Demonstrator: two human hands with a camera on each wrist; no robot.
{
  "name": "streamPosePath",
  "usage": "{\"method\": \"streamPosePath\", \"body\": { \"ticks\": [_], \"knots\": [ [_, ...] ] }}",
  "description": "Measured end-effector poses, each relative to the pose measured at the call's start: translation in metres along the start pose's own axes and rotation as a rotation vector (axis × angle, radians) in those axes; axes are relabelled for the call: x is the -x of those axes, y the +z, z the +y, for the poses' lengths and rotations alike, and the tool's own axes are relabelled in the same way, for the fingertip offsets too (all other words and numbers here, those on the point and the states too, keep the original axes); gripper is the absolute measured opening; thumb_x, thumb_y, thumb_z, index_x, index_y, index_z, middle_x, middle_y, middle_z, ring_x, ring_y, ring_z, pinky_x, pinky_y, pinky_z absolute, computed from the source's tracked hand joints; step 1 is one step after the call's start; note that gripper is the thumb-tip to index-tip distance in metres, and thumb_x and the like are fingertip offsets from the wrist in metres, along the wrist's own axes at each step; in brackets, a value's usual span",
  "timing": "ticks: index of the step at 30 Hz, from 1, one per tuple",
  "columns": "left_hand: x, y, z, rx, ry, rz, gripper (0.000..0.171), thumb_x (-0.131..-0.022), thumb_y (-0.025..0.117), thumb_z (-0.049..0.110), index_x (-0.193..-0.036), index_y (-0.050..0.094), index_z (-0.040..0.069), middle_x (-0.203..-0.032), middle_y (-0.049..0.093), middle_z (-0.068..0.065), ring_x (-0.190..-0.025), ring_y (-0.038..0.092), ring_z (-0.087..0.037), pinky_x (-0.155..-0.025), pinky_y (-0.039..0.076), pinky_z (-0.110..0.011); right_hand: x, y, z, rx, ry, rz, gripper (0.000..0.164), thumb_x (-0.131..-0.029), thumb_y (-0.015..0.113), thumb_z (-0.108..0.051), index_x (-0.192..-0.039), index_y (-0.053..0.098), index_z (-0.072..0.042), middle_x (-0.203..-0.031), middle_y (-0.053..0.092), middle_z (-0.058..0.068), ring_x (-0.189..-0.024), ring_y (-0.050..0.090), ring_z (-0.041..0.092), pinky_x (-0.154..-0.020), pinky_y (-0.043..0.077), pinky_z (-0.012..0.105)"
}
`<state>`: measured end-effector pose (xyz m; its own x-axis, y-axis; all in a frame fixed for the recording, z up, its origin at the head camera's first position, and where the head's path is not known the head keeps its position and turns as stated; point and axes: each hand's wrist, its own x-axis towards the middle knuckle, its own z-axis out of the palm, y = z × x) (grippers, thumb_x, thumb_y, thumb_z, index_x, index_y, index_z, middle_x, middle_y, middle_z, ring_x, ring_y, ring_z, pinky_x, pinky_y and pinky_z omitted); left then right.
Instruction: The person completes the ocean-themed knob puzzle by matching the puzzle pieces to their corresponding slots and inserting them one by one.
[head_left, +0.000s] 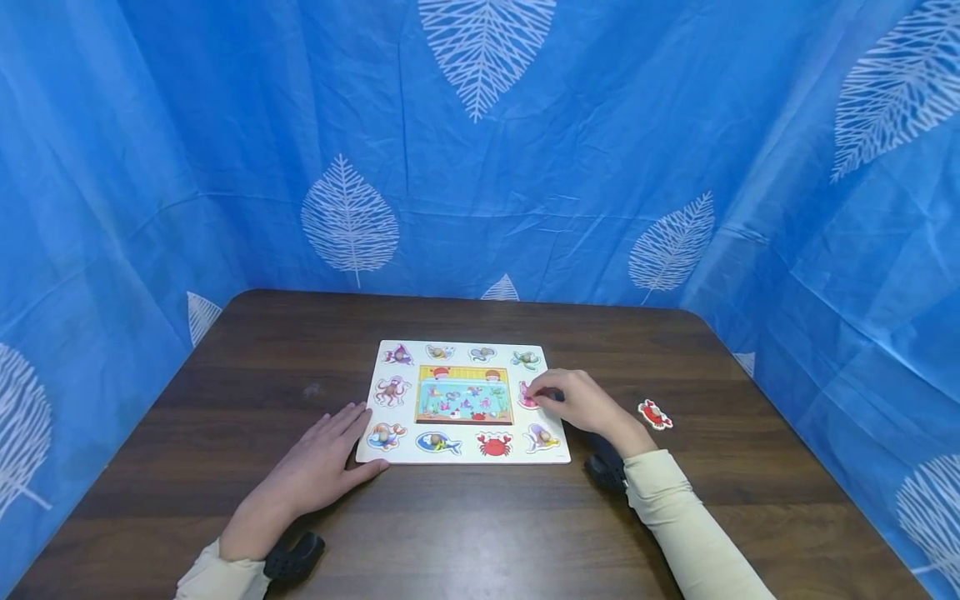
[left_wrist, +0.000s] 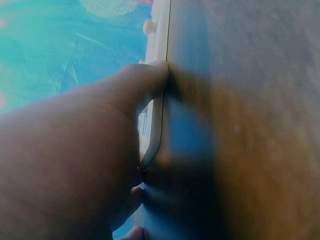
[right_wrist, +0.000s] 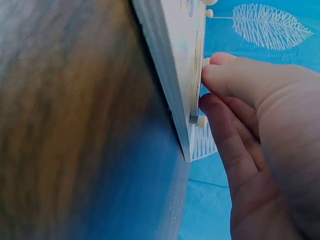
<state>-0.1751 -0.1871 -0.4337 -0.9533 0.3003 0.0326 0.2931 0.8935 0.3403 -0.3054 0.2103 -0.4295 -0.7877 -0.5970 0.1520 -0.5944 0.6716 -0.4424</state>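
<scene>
A white peg puzzle board (head_left: pixel 463 457) with sea-animal pieces around a fish-tank picture lies flat on the table. My right hand (head_left: pixel 576 402) pinches a pink puzzle piece (head_left: pixel 524 396) by its knob at the board's right side; fingers cover part of it. In the right wrist view, the edge of the piece (right_wrist: pixel 195 100) stands slightly proud of the board. My left hand (head_left: pixel 318 462) lies by the lower left corner, fingers extended along the edge and thumb (left_wrist: pixel 150 80) touching the near edge. A loose red crab piece (head_left: pixel 656 414) lies on the table to the right.
A dark wooden table (head_left: pixel 450 525) carries the board. Blue curtains (head_left: pixel 480 167) with white leaf prints surround its back and sides. On the board's bottom row is a red crab shape (head_left: pixel 495 444) with no visible knob, beside a blue fish piece (head_left: pixel 438 442).
</scene>
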Motion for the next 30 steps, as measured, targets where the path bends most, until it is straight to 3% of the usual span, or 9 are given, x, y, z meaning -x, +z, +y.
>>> {"method": "streamPosePath", "body": {
  "ticks": [30],
  "knots": [
    [-0.0002, 0.0001, 0.0004, -0.003, -0.004, -0.008, 0.086, -0.094, 0.070, 0.053, -0.152, 0.045, -0.004, -0.158, 0.043, -0.026, -0.148, 0.038, -0.044, -0.120, 0.033, -0.063, 0.0015, -0.0024, -0.0031, 0.029, -0.029, -0.027, 0.023, -0.093, 0.076, -0.006, -0.114, 0.078, -0.017, -0.119, 0.075, 0.000, -0.112, 0.069, 0.018, -0.099, 0.058, 0.043]
  ]
}}
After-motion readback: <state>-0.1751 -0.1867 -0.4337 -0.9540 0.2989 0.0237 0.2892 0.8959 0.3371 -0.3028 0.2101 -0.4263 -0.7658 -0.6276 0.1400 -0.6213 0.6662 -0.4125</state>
